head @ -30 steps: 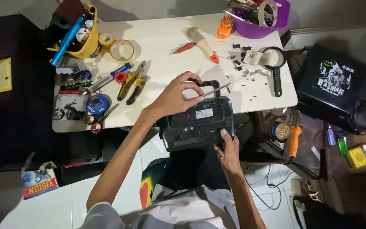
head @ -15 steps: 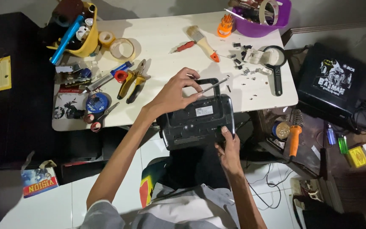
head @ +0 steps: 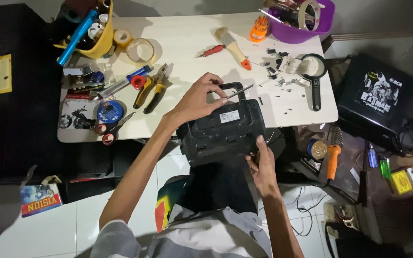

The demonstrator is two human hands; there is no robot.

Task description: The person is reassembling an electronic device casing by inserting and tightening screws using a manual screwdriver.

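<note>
- Radio (head: 222, 130), a black portable set with a carry handle, is held back-side up at the table's (head: 187, 52) near edge, half over the lap; against the earlier pictures it is seen barely shifted.
- Left hand (head: 198, 98) is laid over the radio's top left corner, fingers curled onto the handle; the grip appears unchanged from a second ago.
- Right hand (head: 262, 165) is pressed to the lower right corner, fingers narrow, nothing else held.
- Telescopic antenna (head: 241, 91) is angled slightly differently, so only small adjustment is judged underway.
- Yellow-handled pliers (head: 153, 88) are left untouched on the table.
</note>
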